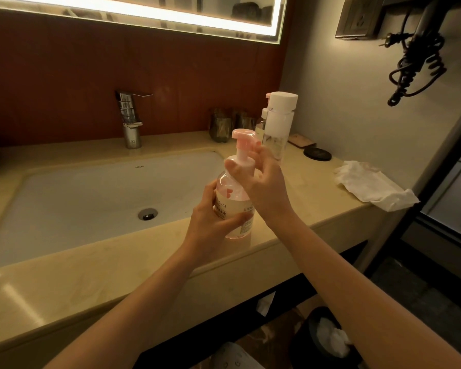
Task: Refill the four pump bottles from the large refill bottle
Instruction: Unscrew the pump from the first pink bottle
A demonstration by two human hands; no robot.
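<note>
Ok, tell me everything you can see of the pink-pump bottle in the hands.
The pink-pump bottle is clear plastic, rounded, with pale liquid inside, a heart print and a printed label. Its pink pump head and collar are on. It stands upright on the countertop at the sink's right edge. The left hand wraps its body; the right hand grips the collar.

A beige stone surface (96, 265) held a white undermount basin (72, 195) beneath a chrome faucet (130, 121). Behind it stood a reddish-brown wall panel (64, 83) and an edge-lit mirror (144, 12); a coiled black cord (421, 67) hung on the grey side wall (357, 107).
</note>
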